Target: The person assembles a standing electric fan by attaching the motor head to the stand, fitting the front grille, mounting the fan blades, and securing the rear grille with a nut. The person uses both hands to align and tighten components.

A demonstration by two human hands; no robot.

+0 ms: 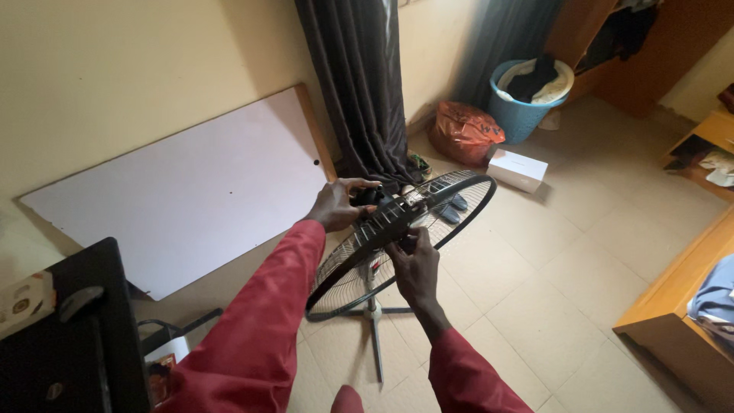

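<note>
Your left hand point(334, 205) grips the motor housing point(370, 196) while your right hand point(415, 269) clasps the fan guard point(459, 200), steadying the stand fan.

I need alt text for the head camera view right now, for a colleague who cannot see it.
A person in red sleeves grips a black wire-grille standing fan with both hands: the left hand on the black motor housing behind the grille, the right hand on the front grille. Beyond it on the pale tiled floor are a white box, an orange bag and a blue laundry basket.

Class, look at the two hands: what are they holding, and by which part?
Both hold a standing fan: the left hand on the motor housing behind the grille, the right hand on the wire grille's front.
</note>
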